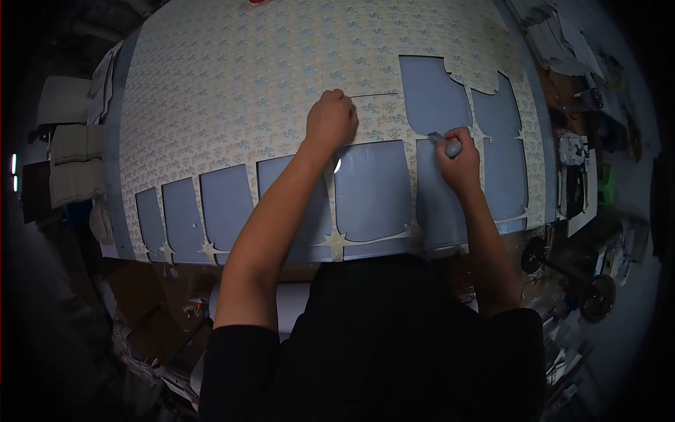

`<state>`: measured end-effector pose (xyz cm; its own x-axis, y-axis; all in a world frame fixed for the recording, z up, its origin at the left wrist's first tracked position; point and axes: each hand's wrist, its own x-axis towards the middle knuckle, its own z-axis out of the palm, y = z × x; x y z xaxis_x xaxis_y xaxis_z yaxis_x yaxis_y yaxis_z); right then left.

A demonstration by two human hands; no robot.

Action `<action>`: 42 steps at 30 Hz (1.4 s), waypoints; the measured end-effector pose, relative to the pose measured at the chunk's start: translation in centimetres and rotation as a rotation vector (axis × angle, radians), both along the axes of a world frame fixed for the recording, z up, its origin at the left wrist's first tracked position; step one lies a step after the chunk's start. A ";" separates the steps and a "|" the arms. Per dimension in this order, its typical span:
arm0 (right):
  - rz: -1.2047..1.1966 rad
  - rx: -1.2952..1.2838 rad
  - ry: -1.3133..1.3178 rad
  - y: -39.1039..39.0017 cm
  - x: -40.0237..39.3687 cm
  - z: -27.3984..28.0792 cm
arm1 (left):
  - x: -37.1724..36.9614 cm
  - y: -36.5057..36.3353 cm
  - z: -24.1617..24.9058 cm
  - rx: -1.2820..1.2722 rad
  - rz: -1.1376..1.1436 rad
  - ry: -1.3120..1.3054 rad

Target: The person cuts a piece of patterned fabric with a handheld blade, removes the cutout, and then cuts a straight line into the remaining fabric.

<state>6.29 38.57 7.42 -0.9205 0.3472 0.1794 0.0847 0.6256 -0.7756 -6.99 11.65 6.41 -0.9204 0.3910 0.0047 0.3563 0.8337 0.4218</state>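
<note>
A cream sheet with a small blue pattern (232, 91) covers most of the grey table. Openings with rounded corners are cut through it along the near edge and at the right, and the grey surface shows there. My left hand (332, 121) presses on the sheet with its fingers curled, at the left end of a thin straight cut. My right hand (460, 158) is wrapped round a grey-handled tool (453, 148) beside the lower edge of a large opening. The tool's tip is too small to make out.
Stacks of pale bundles (77, 144) stand left of the table. Papers (555, 42) and a green container (606, 184) lie to the right. A loose patterned piece (478, 67) overlaps the openings at the upper right. A red object (256, 1) is at the far edge.
</note>
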 end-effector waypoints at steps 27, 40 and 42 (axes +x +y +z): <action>0.437 0.264 -0.179 -2.9 -2.4 1.3 | -3.4 6.5 3.4 -0.286 0.058 -0.380; 0.407 0.313 -0.257 -4.0 -3.0 0.8 | -3.8 6.7 3.4 -0.327 0.044 -0.412; 0.381 0.298 -0.225 -3.8 -2.5 -0.7 | -3.8 6.7 3.1 -0.326 0.045 -0.401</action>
